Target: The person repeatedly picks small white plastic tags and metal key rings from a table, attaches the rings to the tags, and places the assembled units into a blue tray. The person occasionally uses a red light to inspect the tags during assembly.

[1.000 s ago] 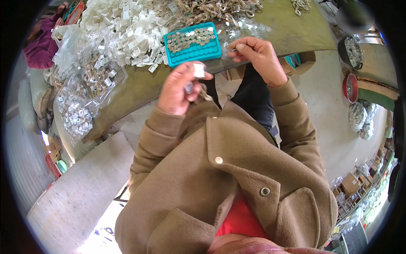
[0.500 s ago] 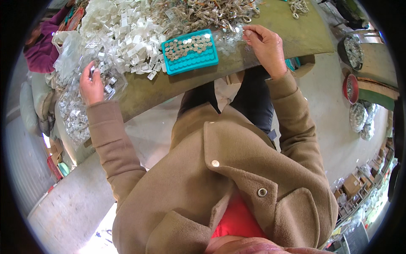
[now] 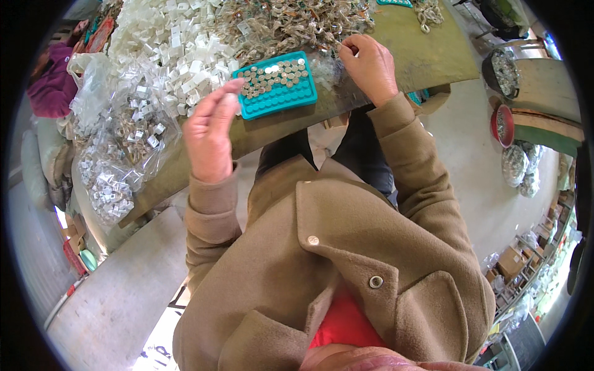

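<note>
My left hand is beside the left edge of a turquoise tray. Its fingers stretch out toward the tray, slightly blurred, and I see nothing held in them. Round silver coin-like pieces fill the tray's far rows, while the near dimples show bare. My right hand is right of the tray, above small clear plastic pieces. Thumb and forefinger are pinched together there; what they hold, if anything, is too small to make out.
White plastic casings are heaped left of the tray, with tangled cords behind it. A clear bag of small white-and-dark units lies at the table's left. Someone in a purple sleeve is at far left. A red basin stands at right.
My left hand has left the clear bag and moved right to the tray's edge. My right hand has shifted slightly left, fingers still pinched. The view has shifted a little.
</note>
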Tool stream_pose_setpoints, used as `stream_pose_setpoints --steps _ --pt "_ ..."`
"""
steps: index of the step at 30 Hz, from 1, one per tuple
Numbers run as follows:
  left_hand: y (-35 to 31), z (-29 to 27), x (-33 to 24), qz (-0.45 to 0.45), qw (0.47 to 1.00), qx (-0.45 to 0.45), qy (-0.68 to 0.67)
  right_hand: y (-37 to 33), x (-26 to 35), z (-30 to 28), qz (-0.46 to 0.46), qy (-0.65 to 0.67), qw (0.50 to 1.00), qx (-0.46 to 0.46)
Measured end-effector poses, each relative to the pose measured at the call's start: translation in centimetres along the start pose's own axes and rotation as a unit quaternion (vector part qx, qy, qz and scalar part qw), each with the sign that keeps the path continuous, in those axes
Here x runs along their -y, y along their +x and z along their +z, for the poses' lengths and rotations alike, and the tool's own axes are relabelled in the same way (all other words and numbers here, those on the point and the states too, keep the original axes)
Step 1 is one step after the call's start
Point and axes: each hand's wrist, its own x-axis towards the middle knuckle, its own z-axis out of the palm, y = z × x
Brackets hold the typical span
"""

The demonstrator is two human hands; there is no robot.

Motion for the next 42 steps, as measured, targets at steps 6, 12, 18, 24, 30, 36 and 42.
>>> stream_pose_setpoints --steps 6,12,18,24,30,36,42 --pt "0.3 4.0 0.4 -0.033 0.994 0.097 -0.026 0.7 1.8 -2.1 0.14 0.273 0.946 0.102" --pt "1.8 5.9 1.7 0.214 0.97 0.035 0.113 -1.0 6.1 -2.8 0.107 0.384 0.884 0.243" --pt "1.2 4.6 2.1 0.223 0.972 -0.008 0.079 -2.6 8.1 -1.8 0.085 0.384 0.877 0.276" --pt "0.2 2.6 1.3 -0.02 0.98 0.072 -0.183 -3.3 8.4 -1.7 0.011 0.291 0.896 0.337" --pt "-1.3 2.2 0.6 -0.066 0.992 0.096 -0.049 -4.2 9.4 -1.6 -0.036 0.43 0.877 0.214" --pt "-2.4 2.0 0.1 -0.109 0.985 0.118 -0.065 -4.8 9.7 -1.2 -0.075 0.422 0.876 0.221" --pt "-2.7 0.5 0.4 -0.225 0.936 0.158 -0.218 -6.0 9.6 -1.0 -0.046 0.41 0.89 0.193"
